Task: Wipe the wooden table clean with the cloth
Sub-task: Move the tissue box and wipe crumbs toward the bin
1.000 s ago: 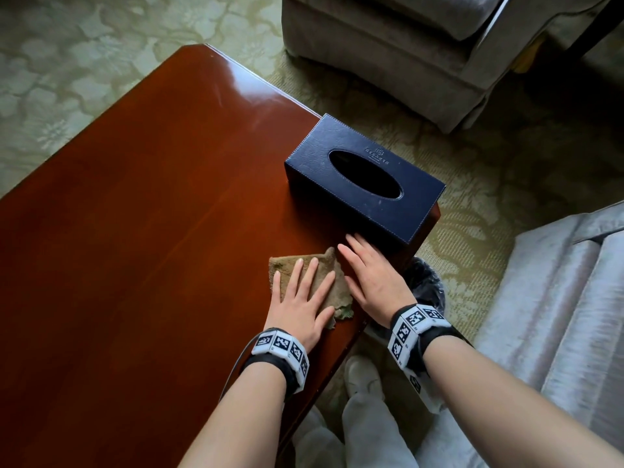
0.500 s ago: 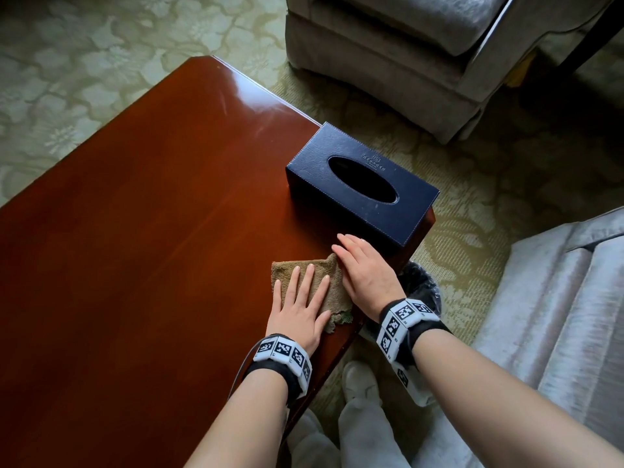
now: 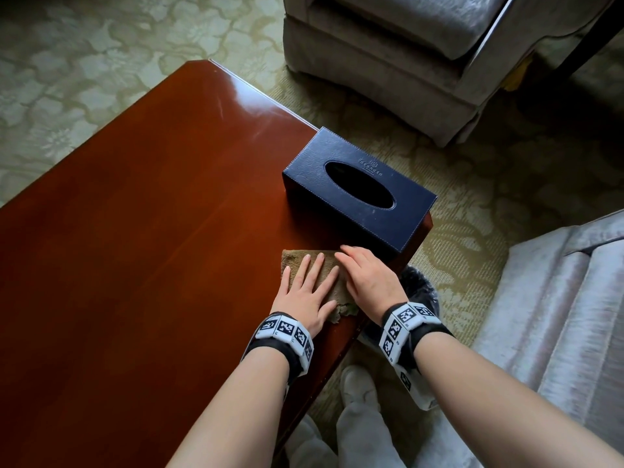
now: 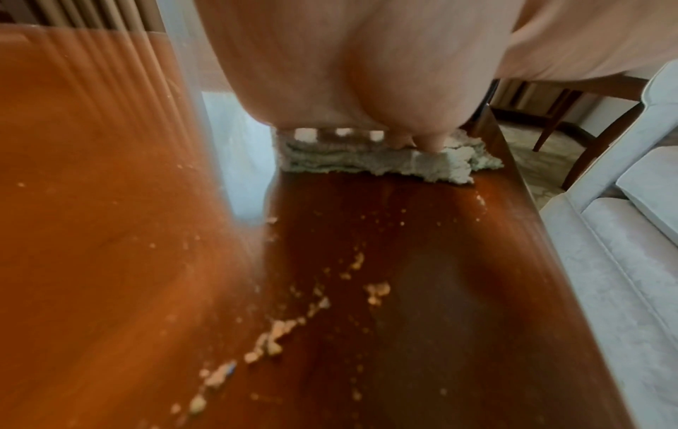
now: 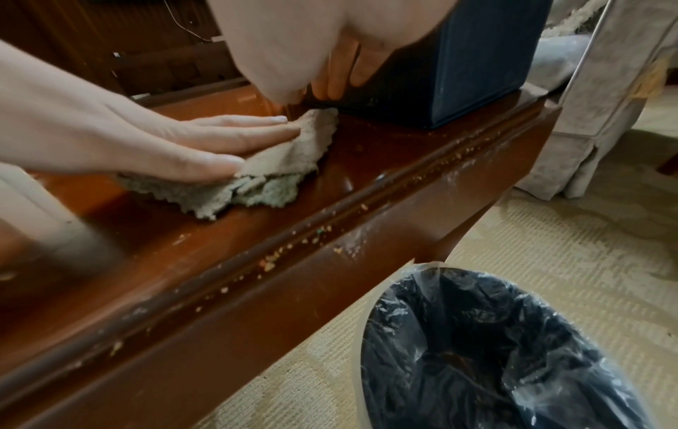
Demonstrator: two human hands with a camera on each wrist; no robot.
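Note:
A folded olive-brown cloth [image 3: 296, 261] lies on the glossy wooden table [image 3: 152, 251] near its right edge. My left hand [image 3: 309, 287] presses flat on the cloth, fingers straight and spread. My right hand [image 3: 366, 273] lies beside it with straight fingers over the cloth's right side, close to the blue box. In the right wrist view the left hand [image 5: 205, 142] flattens the cloth [image 5: 264, 180]. Crumbs [image 4: 279, 333] are scattered on the table behind the cloth [image 4: 385, 161] in the left wrist view, and more crumbs [image 5: 271, 261] sit in the edge moulding.
A dark blue tissue box [image 3: 358, 194] stands at the table's right corner, just beyond the hands. A bin with a plastic liner [image 5: 495, 348] stands on the carpet below the table edge. Grey armchairs [image 3: 405, 55] and a pale sofa [image 3: 567, 315] flank the table.
My right hand has slid left from the table edge onto the cloth's right side. The left hand stays flat on the cloth. The head view has tilted slightly.

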